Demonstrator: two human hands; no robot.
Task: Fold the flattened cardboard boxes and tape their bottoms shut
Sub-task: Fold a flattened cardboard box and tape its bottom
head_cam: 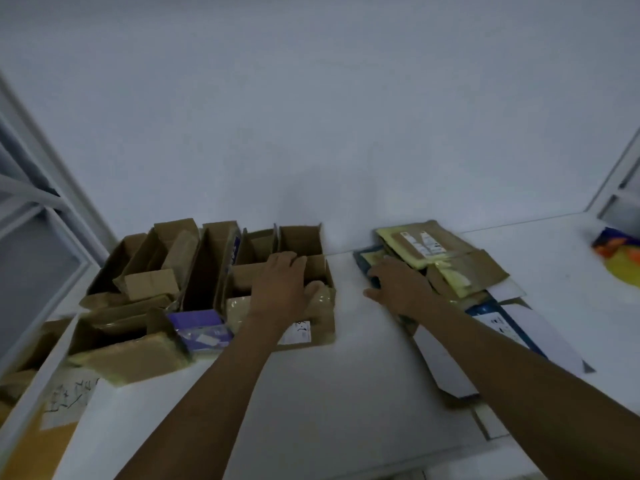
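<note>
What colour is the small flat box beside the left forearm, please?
The small box is purple; head view.

Folded boxes [207, 271] stand on the table [346, 375] at left, flattened boxes [450, 271] lie at right.

We see matt brown cardboard boxes [214, 265], glossy yellowish tape [453, 282] on the flattened cardboard [491, 268], and a smooth white table [346, 375].

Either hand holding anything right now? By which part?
Left hand rests on the open box, fingers over its inner flap, with no clear grip. Right hand is at the left edge of the flattened box stack; a grip can't be told.
</note>
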